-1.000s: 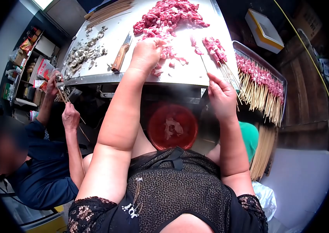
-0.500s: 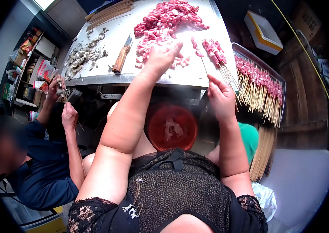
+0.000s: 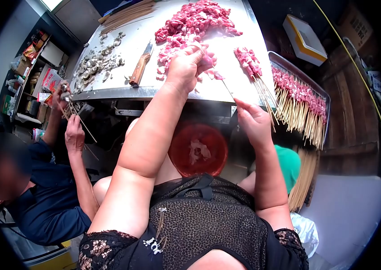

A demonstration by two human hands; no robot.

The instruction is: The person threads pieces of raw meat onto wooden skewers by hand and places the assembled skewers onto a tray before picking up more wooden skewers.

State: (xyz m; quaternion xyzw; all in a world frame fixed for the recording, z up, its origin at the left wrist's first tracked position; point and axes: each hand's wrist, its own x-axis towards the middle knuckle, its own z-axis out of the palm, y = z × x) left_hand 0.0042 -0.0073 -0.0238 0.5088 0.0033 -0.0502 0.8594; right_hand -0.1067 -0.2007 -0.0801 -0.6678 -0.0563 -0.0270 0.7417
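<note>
My right hand pinches the lower part of a thin wooden skewer, which slants up and left over the table's front edge. Near the skewer's upper end are pink pieces of raw meat. My left hand is closed around meat at that end, its fingers partly covering it. Just beyond my left hand spreads a large pile of cut raw meat. To the right, several loaded meat skewers lie together on the white tabletop.
A wooden-handled knife and grey-white pieces lie left. A metal tray of loaded skewers stands right. Below is a red tub. At left, a co-worker's hands hold skewers. Bare sticks lie at the back.
My left hand has closed at the skewer's upper end. My right hand has moved slightly down, tilting the skewer left toward it. The co-worker's lower hand has shifted a little left.
</note>
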